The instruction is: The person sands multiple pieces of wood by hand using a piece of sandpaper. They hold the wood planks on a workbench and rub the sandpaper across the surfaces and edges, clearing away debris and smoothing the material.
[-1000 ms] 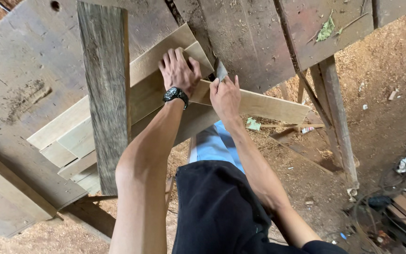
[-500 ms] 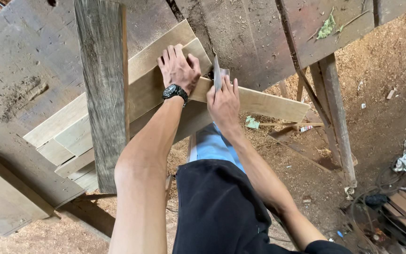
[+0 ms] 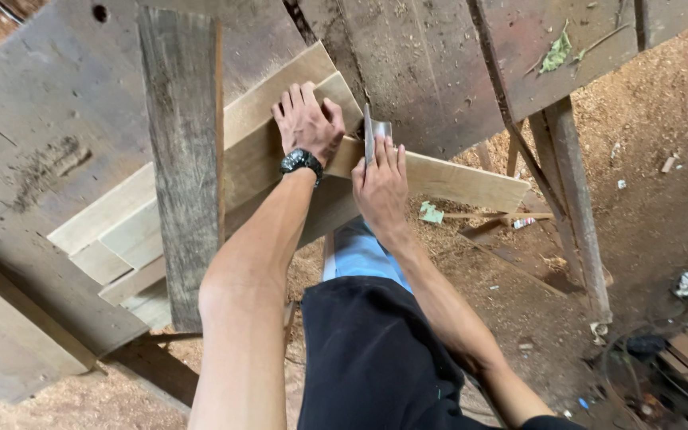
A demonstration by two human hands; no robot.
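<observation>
Near the upper middle of the frame, the left hand (image 3: 309, 123), a black wristwatch (image 3: 301, 161) on its wrist, lies open and flat, palm down, on a pale wooden plank (image 3: 439, 179) that sticks out to the right over the edge of the weathered bench (image 3: 49, 103). Just to its right, the right hand (image 3: 381, 187) is closed around a small metal blade (image 3: 373, 131) standing upright on the same plank. More pale boards (image 3: 113, 239) lie stacked at left under a grey upright plank (image 3: 185, 159). Sawdust covers the floor (image 3: 662, 103) at right.

Bare-armed person wears a black wristwatch (image 3: 301, 161), black shorts (image 3: 376, 358) and a light-blue top (image 3: 360, 251).
</observation>
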